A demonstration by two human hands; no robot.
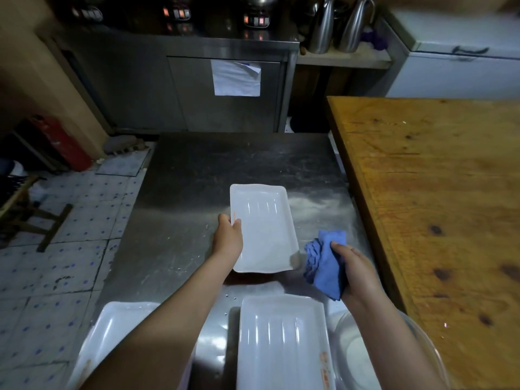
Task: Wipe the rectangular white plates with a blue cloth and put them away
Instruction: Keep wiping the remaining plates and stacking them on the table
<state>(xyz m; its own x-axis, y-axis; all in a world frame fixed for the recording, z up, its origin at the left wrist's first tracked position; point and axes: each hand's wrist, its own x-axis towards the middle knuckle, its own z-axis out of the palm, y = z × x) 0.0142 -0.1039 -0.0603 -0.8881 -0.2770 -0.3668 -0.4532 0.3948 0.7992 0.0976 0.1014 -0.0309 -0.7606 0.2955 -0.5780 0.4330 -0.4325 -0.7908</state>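
Observation:
My left hand (228, 235) grips the left rim of a rectangular white plate (263, 229), thumb over the edge, holding it above the steel table (191, 192). My right hand (355, 270) clutches a crumpled blue cloth (323, 263) just right of that plate, apart from it. A second white plate (281, 342) lies on the table near me. A third white plate (112, 327) sits at the near left, partly hidden by my left forearm.
A wooden table (439, 206) borders the steel one on the right. A clear round bowl (354, 353) sits at the near right. Steel cabinets (225, 88) and jugs (320, 26) stand at the back. A red cylinder (60, 142) and a wooden stool (25, 212) are on the tiled floor left.

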